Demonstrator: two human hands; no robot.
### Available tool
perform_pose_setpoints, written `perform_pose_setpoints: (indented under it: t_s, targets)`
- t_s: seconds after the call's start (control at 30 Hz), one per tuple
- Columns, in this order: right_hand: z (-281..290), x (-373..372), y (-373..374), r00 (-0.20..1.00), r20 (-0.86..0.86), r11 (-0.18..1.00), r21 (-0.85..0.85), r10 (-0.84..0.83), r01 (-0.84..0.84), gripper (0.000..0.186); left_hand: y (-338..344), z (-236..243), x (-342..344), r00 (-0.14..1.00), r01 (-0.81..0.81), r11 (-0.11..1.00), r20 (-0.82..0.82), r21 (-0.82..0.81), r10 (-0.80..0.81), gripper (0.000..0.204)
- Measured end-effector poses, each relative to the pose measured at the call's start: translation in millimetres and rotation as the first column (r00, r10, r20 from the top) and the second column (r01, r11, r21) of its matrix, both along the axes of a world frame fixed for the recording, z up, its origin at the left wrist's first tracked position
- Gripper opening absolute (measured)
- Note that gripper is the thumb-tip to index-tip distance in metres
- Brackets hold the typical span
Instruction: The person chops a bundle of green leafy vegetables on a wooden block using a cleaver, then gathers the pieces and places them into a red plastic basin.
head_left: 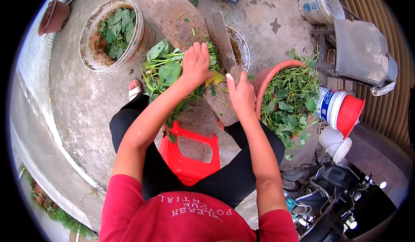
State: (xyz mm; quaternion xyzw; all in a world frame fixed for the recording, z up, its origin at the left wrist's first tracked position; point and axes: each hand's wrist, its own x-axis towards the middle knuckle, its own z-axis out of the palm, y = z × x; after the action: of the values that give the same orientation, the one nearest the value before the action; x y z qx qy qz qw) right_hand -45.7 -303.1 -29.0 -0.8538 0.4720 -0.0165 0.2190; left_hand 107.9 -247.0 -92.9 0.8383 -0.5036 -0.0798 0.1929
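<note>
Greens (166,69) lie on the board (173,13), bucket (114,34) left, basin (276,75) right.

A white bucket (116,34) holding chopped leaves is sitting on the concrete. An orange basin (276,75) of greens is standing near stacked tubs (341,110), with a red stool (190,153) below.
</note>
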Motion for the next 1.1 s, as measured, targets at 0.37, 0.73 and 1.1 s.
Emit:
perform_pose_setpoints:
  t_s: [0.37, 0.73, 1.1]
  targets:
    - [-10.8, -1.5, 1.4, 0.999, 0.052, 0.999, -0.042, -0.002, 0.004, 0.042, 24.2, 2.7, 7.8, 0.997, -0.001, 0.990, 0.080, 0.140, -0.010, 0.108]
    - [15.7, 19.9, 11.4, 0.824, 0.542, 0.974, -0.219, 0.165, -0.051, 0.032, 24.6, -1.3, 6.8, 0.996, 0.003, 0.998, 0.094, 0.056, -0.008, 0.087]
    - [27.1, 33.3, 7.4, 0.848, 0.517, 0.990, -0.123, 0.121, -0.067, 0.032, 27.5, 0.0, 5.6, 0.995, 0.020, 0.996, 0.100, 0.087, -0.029, 0.089]
